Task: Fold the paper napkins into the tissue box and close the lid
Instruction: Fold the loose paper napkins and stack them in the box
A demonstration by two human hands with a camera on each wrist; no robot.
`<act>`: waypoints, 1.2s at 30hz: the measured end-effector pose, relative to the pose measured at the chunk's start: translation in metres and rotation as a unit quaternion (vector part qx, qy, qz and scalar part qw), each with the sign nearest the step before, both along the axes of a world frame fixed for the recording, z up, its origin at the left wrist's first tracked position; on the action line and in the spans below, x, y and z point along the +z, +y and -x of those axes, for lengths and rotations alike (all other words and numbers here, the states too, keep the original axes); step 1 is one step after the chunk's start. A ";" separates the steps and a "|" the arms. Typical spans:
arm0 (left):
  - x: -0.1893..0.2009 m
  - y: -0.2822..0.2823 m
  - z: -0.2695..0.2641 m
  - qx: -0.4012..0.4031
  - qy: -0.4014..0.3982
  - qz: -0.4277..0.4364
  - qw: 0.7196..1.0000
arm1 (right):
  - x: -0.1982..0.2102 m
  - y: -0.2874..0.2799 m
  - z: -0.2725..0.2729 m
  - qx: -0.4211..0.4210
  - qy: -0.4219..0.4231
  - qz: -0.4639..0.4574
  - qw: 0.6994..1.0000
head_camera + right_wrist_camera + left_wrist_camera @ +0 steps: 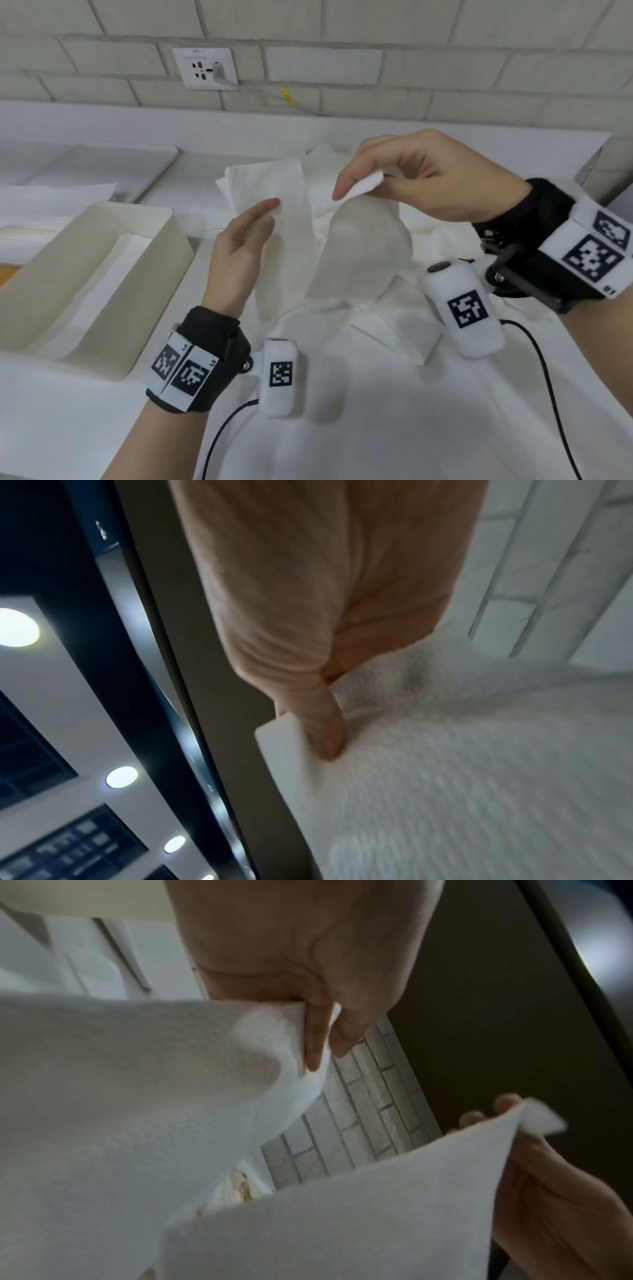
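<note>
The person holds one paper napkin (pixel 291 219) in the air over the middle of the head view, above a loose heap of napkins (pixel 376 329) spread on the white table (pixel 394 428). The left hand (pixel 239 246) pinches one upper corner between thumb and fingertips, the other fingers lying loosely extended. The right hand (pixel 421 174) pinches the opposite upper corner, thumb below and index finger on top, with a small flap of paper sticking out past the grip. In the left wrist view the two pinched corners stand apart, and the sheet sags between them in a shallow fold.

Holding by two corners lets the sheet hang under its own weight, which appears intended to straighten it and line up the edges before a fold.

The tissue box (pixel 44 274) sits open at the left of the frame, near the left hand, with white paper already lying flat in its bottom. A pale tray-like piece (pixel 85 164) at upper left may be the lid; I cannot confirm this.

Assessment: the fold is under way, the napkin is not yet in the box, and the lid is not on. The thin sheet could tear or crumple if pulled tight.
</note>
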State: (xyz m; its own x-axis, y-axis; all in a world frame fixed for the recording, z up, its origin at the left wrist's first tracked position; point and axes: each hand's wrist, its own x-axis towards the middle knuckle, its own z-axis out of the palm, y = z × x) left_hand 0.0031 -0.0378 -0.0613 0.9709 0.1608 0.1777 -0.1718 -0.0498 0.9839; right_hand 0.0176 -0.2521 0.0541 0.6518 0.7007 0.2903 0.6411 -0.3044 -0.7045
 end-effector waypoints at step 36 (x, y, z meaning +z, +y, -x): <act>0.016 0.015 0.019 -0.003 -0.028 0.048 0.998 | -0.075 0.077 0.001 -0.214 0.301 -0.057 0.928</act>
State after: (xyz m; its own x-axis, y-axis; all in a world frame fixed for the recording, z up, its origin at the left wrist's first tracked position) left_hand -0.0155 -0.0227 -0.0458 0.9608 0.1740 0.2158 -0.2269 0.0459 0.9728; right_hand 0.0169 -0.1750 -0.0211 0.9313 0.3274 -0.1597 -0.0409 -0.3415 -0.9390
